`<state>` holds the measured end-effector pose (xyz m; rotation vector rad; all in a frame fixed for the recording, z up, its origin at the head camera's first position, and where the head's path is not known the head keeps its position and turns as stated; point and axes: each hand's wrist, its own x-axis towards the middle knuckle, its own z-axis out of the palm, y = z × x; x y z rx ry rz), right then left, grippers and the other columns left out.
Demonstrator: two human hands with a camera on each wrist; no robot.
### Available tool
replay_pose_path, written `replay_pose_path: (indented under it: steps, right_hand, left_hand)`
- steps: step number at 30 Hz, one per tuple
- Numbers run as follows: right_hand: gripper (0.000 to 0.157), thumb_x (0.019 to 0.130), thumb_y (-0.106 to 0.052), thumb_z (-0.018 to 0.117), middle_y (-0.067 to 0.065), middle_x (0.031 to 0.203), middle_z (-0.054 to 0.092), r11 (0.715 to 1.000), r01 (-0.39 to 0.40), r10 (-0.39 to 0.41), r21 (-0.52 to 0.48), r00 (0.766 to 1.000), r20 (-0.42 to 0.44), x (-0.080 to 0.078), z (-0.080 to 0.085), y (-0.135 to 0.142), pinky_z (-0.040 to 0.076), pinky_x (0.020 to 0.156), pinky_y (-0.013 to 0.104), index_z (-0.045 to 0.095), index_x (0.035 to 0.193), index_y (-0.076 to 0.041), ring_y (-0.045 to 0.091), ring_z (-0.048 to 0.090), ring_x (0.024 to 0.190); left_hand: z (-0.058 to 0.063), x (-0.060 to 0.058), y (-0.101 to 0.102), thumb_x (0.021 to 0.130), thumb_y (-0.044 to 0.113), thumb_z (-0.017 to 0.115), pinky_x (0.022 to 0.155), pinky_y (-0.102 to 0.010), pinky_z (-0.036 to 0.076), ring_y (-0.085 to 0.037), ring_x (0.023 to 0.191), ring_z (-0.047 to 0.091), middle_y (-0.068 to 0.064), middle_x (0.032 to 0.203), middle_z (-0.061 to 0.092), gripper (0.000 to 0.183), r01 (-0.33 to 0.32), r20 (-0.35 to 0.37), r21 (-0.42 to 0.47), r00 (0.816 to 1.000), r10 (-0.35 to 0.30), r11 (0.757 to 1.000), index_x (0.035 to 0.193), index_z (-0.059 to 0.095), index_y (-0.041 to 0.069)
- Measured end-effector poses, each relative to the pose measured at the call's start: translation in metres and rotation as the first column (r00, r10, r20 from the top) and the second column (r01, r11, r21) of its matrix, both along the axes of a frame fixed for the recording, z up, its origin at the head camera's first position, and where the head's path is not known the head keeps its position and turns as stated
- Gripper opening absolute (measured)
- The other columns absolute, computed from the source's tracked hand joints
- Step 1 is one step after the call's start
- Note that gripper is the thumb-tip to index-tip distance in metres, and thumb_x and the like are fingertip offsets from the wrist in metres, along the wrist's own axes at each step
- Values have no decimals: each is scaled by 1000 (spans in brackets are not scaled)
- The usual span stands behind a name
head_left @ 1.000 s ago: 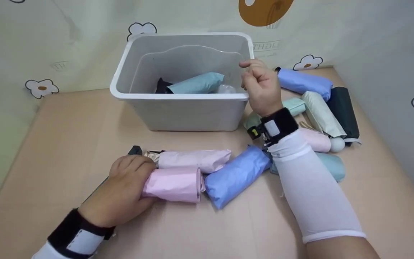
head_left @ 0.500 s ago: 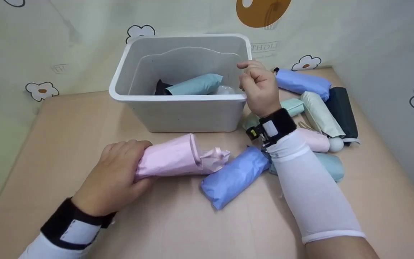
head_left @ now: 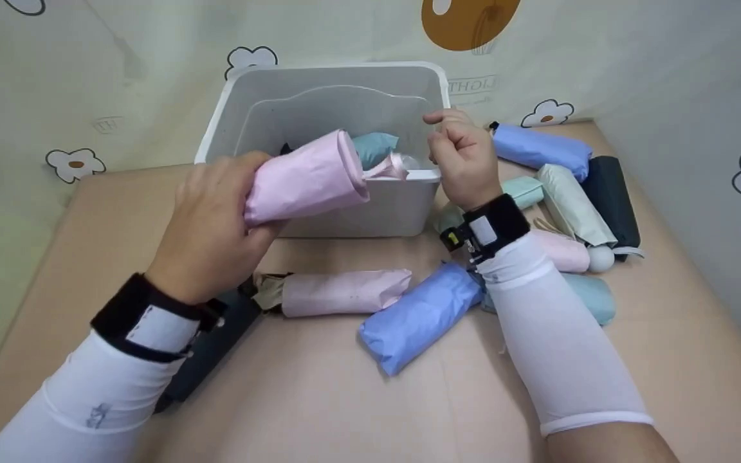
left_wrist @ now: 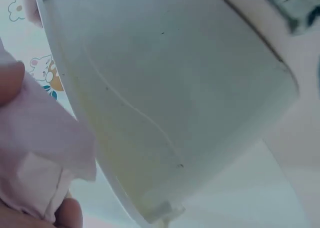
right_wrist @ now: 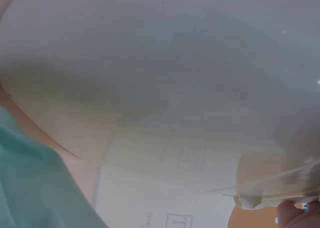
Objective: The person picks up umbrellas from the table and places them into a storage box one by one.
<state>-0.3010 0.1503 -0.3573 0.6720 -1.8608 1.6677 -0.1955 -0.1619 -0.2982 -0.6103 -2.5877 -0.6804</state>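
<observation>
Step looks like loading the bin (head_left: pixel 361 215): L hand (head_left: pixel 213 225) has its fingers wrapped round the pink umbrella (head_left: pixel 306 177), held up off the tabletop (head_left: pixel 319 399) at the bin's front rim, can't tell if past it. R hand (head_left: pixel 464 157) grips the bin's R rim, fingers curled, prob. to steady it. Next move prob. needs umbrella + strap (head_left: pixel 397 166) clear of the rim, then lowered nr the teal umbrella (head_left: pixel 378 148) inside & let go

Muted light, soft shadows on table (head_left: pixel 345 405), hazy wrist views
</observation>
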Motion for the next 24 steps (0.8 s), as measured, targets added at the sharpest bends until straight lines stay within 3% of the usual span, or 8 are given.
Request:
replay_pose_path:
  steps: [5,8,16,24]
  right_hand:
    - [36,92,7,51,-8,60,48,1000,-5,5,-2,1000,-22,0,1,0,47,109,39,44,56,11,22,67,109]
    - [36,92,8,51,-8,60,47,1000,-5,5,-1,1000,-27,1,2,-1,48,108,40,43,56,11,20,67,108]
    - [35,92,6,51,-8,62,51,1000,8,-8,-6,1000,2,0,0,1,47,109,38,46,58,11,21,66,112]
    - [35,92,6,50,-8,62,50,1000,2,-2,0,1000,1,0,0,0,47,109,38,45,58,11,21,66,112]
  left_hand:
    - [7,-23,13,87,7,76,109,-51,30,-36,119,53,-18,124,66,49,8,-15,46,1000,-7,999,133,59,2]
    - [9,-36,20,88,4,75,114,-51,27,-36,126,51,-18,129,64,47,8,2,50,1000,-8,999,133,60,4]
    - [15,-65,34,90,2,72,116,-57,30,-42,142,32,-17,148,50,54,-96,178,61,981,84,993,140,56,15]
    - [17,-84,36,94,-2,63,119,-58,30,-41,151,19,-14,160,36,59,-150,319,25,938,134,988,147,52,22]
